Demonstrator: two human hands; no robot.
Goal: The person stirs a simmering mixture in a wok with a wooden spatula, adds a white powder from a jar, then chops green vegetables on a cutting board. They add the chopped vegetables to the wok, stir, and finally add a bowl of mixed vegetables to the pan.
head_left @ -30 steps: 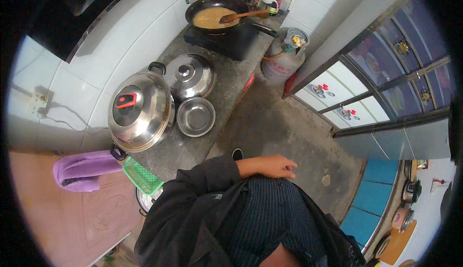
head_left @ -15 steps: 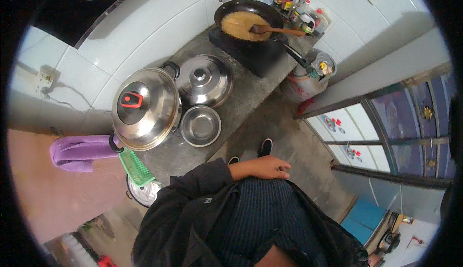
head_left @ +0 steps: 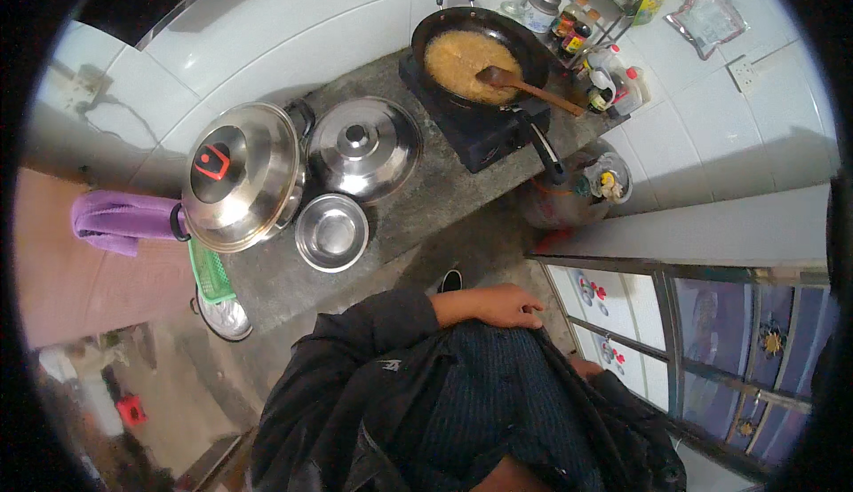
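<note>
My left hand (head_left: 499, 305) comes out of a dark jacket sleeve and lies flat on my dark striped garment at waist height, holding nothing. My right hand is hidden; only a sliver of skin shows at the jacket's right edge. Ahead of me runs a grey stone counter (head_left: 418, 203). On it, nearest my hand, stands an empty steel bowl (head_left: 331, 232). Beyond it are a domed steel lid (head_left: 364, 146) and a larger steel lid with a red-marked knob (head_left: 240, 172). Farther right a black wok (head_left: 471, 52) of yellow-brown food sits on a dark stove (head_left: 484, 132), a wooden spatula (head_left: 526, 89) resting in it.
A gas cylinder (head_left: 577, 192) stands on the floor under the stove's end. Bottles crowd a rack (head_left: 600, 35) at the wall corner. A purple cloth (head_left: 115, 221) and a green basket (head_left: 211, 270) hang off the counter's left end. A barred window (head_left: 711, 332) is at the right.
The view has swung, so the counter and wok sit farther right and lower in the picture. My left hand stays resting on my waist.
</note>
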